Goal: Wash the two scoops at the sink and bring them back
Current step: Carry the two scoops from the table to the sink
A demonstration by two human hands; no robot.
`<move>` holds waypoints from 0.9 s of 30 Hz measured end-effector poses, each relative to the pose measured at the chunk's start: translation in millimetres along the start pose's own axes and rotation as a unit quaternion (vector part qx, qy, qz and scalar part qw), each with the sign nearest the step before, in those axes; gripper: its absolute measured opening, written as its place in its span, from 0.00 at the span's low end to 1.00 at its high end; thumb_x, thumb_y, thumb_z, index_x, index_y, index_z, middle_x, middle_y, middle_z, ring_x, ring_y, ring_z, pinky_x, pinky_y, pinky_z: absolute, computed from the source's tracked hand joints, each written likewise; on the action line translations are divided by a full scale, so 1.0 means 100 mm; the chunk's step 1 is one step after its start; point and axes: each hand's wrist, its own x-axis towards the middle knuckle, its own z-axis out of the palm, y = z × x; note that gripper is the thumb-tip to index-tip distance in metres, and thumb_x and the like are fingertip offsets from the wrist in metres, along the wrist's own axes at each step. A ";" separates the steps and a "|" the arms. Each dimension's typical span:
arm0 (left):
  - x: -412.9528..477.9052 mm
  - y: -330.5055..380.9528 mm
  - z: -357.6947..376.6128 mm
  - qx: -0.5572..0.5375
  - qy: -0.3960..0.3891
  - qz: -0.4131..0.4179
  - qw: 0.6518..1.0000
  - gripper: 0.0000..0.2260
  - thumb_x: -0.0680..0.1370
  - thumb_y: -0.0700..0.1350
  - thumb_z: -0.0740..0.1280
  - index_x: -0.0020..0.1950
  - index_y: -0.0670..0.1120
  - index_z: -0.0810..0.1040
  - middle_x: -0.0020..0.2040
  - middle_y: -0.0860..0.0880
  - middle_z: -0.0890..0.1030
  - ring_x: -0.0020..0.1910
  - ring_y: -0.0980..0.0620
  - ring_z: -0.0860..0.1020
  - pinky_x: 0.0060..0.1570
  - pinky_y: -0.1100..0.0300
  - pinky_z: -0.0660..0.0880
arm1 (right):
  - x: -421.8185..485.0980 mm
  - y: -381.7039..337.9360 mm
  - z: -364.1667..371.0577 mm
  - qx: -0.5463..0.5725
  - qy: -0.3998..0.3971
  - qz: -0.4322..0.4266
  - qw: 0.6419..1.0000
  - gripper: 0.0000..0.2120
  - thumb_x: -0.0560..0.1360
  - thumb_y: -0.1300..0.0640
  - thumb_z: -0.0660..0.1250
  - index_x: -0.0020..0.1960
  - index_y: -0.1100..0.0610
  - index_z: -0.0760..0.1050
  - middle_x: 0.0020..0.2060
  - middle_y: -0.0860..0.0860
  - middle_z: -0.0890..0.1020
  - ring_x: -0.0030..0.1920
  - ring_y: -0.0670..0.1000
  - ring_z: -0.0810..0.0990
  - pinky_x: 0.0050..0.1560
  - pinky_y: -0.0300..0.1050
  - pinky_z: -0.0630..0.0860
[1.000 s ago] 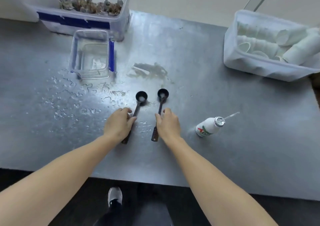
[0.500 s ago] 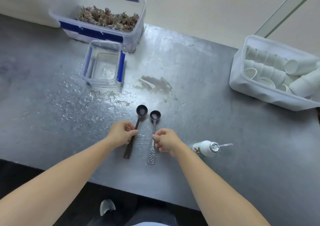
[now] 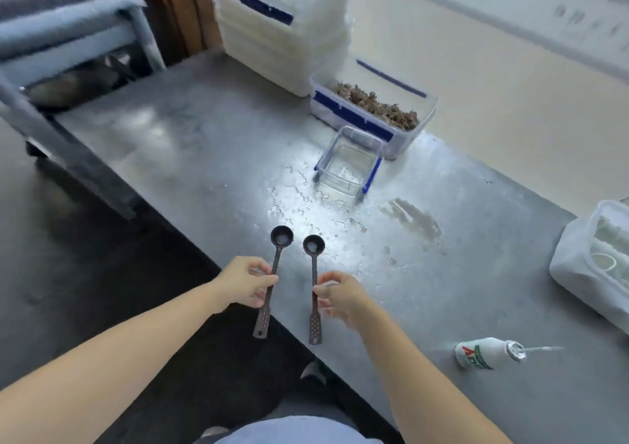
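The left hand (image 3: 246, 282) is pinched on the handle of the left scoop (image 3: 272, 275), thumb and fingers closed around the middle of the stem. The right hand (image 3: 337, 295) is pinched the same way on the right scoop (image 3: 313, 278). Both scoops are dark, long-handled and held nearly level, bowls forward, above the near edge of the steel counter (image 3: 190, 144); their perforated tail ends hang out past that edge, over the floor. Each bowl appears to carry a pale residue or a little liquid.

No sink shows in this view, so the scoops probably have to be carried some way. The grips are light fingertip pinches on thin stems, and the counter nearby is beaded with water, so wet fingers could let a handle twist or slip; a scoop dropped from here would likely land on the floor, not the counter. Tilting a bowl on the walk could spill what it holds. The two handles run close side by side and could knock together. A small white bottle (image 3: 490, 353) lies on its side near the counter's edge by the right forearm, and a swing of that arm while turning away could send it rolling off.
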 end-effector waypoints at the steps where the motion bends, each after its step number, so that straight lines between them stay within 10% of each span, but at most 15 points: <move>1: -0.13 -0.13 -0.19 -0.012 0.018 -0.003 1.000 0.06 0.73 0.43 0.75 0.45 0.43 0.81 0.42 0.41 0.82 0.33 0.48 0.80 0.35 0.54 0.82 | -0.05 -0.04 0.20 -0.022 -0.013 -0.012 1.000 0.07 0.76 0.66 0.68 0.43 0.56 0.74 0.35 0.54 0.77 0.30 0.50 0.75 0.28 0.40 0.74; 14: -2.28 -2.36 -2.13 -0.229 0.234 -0.029 0.944 0.09 0.72 0.42 0.76 0.48 0.42 0.79 0.34 0.49 0.84 0.32 0.52 0.83 0.37 0.53 0.82 | -0.92 0.01 3.35 -0.298 -0.252 -0.092 0.916 0.05 0.74 0.62 0.69 0.41 0.54 0.78 0.36 0.53 0.78 0.34 0.51 0.77 0.30 0.41 0.74; 27: -4.06 -4.10 -2.19 -0.465 0.449 -0.075 0.759 0.07 0.73 0.37 0.75 0.45 0.41 0.77 0.36 0.45 0.80 0.29 0.53 0.80 0.37 0.50 0.83 | -1.89 0.81 5.62 -0.493 -0.445 -0.068 0.744 0.06 0.76 0.66 0.69 0.44 0.57 0.75 0.31 0.55 0.76 0.30 0.52 0.75 0.30 0.41 0.74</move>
